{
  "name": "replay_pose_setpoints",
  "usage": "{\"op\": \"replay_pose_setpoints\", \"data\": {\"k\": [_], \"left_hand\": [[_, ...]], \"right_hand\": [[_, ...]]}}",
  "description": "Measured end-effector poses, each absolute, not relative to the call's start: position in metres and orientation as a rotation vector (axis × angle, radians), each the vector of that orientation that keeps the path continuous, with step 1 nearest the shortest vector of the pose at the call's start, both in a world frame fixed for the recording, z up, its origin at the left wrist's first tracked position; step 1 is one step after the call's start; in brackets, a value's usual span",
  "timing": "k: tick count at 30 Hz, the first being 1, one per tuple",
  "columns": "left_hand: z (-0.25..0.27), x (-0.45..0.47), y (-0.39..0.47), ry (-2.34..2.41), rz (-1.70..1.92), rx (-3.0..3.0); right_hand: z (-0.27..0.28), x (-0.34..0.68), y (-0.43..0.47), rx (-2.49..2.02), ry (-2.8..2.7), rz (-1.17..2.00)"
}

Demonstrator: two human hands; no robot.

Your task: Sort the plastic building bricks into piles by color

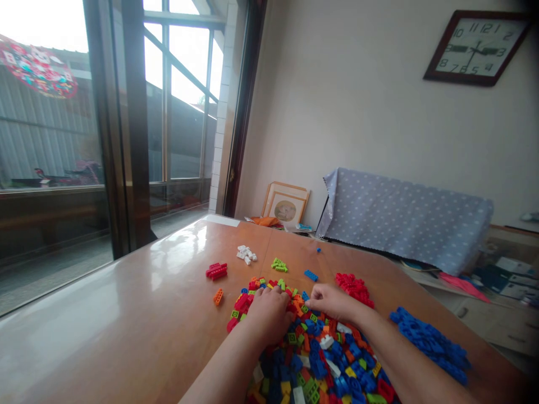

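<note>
A large heap of mixed toy building bricks (314,353) in red, blue, orange, green, yellow and white spreads over the table in front of me. My left hand (272,314) lies on the far left part of the heap, palm down, its fingers apart among red and green bricks. My right hand (330,302) is over the heap's far right side, fingers curled in and thumb close to them. Whatever those fingers hold, if anything, is hidden. Just left of their tips is a small blue brick (305,295).
Around the heap on the wooden table (138,314) lie sorted groups: red bricks (353,288), blue bricks (429,342), white bricks (246,255), lime green bricks (279,264), a red stack (216,271) and an orange piece (218,297). A single blue brick (311,275) lies beyond.
</note>
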State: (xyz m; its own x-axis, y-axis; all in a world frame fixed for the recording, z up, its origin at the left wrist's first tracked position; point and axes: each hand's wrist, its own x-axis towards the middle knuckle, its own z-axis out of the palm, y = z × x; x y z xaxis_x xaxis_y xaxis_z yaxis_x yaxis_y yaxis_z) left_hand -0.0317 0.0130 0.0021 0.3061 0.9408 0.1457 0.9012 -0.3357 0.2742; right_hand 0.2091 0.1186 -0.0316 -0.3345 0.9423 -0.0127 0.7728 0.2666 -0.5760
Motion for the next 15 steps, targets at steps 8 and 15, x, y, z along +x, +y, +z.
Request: {"op": "replay_pose_setpoints", "data": {"k": [8,15], "left_hand": [[0.000,-0.033,0.014,1.697,0.439,2.449],[0.002,-0.032,0.014,1.714,0.430,2.404]], "right_hand": [[-0.037,0.212,0.122,-1.617,-2.105,0.658],[-0.049,0.225,0.159,-1.747,-1.927,0.519]]}}
